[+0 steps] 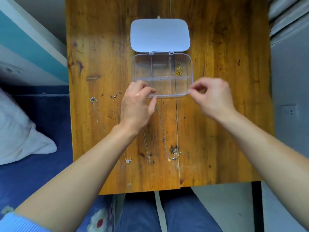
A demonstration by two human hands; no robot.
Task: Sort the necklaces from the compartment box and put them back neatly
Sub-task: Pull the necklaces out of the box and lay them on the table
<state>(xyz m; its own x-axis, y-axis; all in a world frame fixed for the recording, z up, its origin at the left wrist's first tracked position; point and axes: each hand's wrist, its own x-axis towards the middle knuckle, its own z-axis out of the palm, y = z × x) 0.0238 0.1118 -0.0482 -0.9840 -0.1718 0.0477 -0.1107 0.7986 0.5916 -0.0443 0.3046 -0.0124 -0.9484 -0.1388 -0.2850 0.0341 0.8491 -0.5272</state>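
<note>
The clear compartment box [189,64] lies open on the wooden table [217,114], its white lid [159,35] flipped back. A gold necklace [178,70] sits bunched in the back right compartment; the other compartments look empty. My left hand [136,106] pinches the top end of a silver necklace [163,131] at the box's front edge. This chain trails toward me to a small pendant. My right hand [212,96] is at the box's front right corner, thumb and forefinger pinched together, with nothing visible between them.
Three more silver necklaces lie stretched out on the table left of my hands: one at far left [96,111], one with a butterfly pendant [128,160], and a thin chain [148,151]. A blue bed with a white pillow [18,131] lies to the left.
</note>
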